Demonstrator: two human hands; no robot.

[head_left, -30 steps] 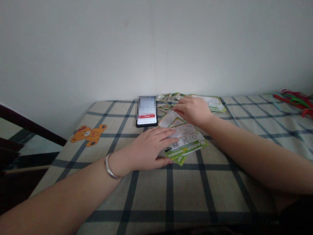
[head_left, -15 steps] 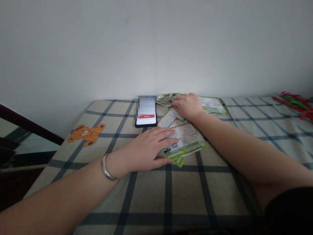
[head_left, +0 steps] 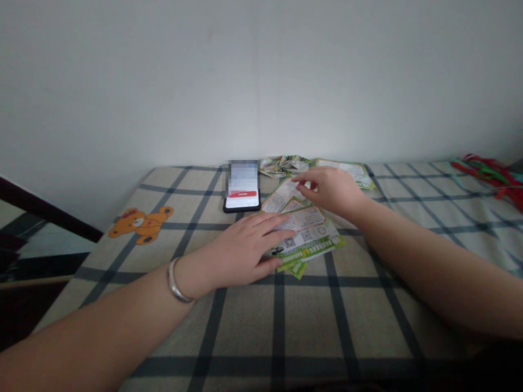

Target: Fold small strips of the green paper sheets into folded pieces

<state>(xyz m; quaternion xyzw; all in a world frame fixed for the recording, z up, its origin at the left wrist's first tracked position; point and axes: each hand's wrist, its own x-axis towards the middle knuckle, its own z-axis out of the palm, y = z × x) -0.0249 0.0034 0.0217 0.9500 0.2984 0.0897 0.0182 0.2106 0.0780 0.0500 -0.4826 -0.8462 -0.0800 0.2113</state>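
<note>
My left hand (head_left: 241, 247) lies flat, fingers stretched out, pressing on a fanned stack of green and white paper leaflets (head_left: 312, 239) on the checked cloth. My right hand (head_left: 330, 188) hovers over the far end of the same leaflets, thumb and forefinger pinched at the edge of a pale leaflet (head_left: 280, 197). I cannot tell if the pinch grips it. A silver bangle (head_left: 175, 280) is on my left wrist.
A phone (head_left: 242, 186) with a lit screen lies just left of the leaflets. More crumpled leaflets (head_left: 286, 163) and a flat one (head_left: 351, 170) lie by the wall. A bear print (head_left: 139, 223) marks the cloth at left. Red and green strips (head_left: 490, 171) lie far right.
My right hand reached back to the crumpled leaflets by the wall, then came forward again over the pale leaflet. My left hand stayed flat on the stack.
</note>
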